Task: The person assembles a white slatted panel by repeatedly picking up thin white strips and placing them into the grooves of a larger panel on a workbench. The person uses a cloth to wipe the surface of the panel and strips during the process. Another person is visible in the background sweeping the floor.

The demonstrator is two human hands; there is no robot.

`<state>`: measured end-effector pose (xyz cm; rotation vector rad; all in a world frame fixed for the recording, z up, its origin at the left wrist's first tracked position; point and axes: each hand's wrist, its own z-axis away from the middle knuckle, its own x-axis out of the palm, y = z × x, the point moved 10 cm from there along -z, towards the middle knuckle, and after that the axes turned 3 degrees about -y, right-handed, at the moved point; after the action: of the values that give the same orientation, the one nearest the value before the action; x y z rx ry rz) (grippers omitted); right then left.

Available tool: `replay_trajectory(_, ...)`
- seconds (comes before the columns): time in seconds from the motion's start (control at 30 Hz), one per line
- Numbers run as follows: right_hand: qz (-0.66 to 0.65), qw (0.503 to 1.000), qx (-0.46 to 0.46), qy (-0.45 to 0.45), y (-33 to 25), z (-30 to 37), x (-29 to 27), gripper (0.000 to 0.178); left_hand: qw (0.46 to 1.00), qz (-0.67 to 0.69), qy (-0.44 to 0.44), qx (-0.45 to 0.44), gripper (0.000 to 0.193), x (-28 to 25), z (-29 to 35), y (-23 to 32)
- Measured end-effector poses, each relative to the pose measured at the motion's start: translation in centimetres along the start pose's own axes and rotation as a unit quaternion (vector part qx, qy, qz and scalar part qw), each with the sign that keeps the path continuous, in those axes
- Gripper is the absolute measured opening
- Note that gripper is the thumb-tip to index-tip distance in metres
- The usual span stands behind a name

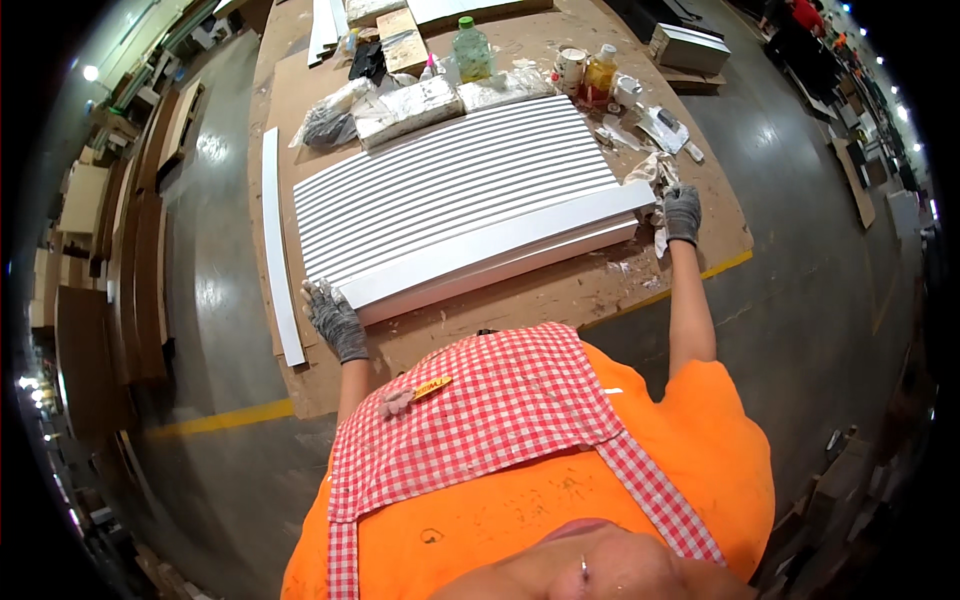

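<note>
A stack of white strips [460,180] lies on the work table in close parallel rows. Across its near edge rests one wide white strip [500,242], set flat and slightly slanted. My left hand [336,320], in a grey glove, is at that strip's left end, its fingers stretched out against the corner of the stack. At the right end, my right hand [682,213], also gloved in grey, is closed on a crumpled pale rag [655,172]. Part of the rag hangs down beside the strip's end. The right fingertips are mostly hidden.
A single long white strip [280,250] lies left of the stack. Behind stand paint-smeared blocks [408,112], a green-capped bottle [472,52], an amber bottle [599,75] and a can [569,70]. A plastic bag [335,115] sits at the back left. Brown boards [135,280] lie beyond the aisle.
</note>
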<state>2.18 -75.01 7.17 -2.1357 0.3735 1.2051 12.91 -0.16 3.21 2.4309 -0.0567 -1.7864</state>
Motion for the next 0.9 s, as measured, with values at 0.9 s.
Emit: replay_trajectory(0.9,-0.139,0.977,-0.137,-0.09,-15.0,12.2,1.1,0.017,0.966,0.212,0.148,0.027,0.033,-3.9,0.8,1.3)
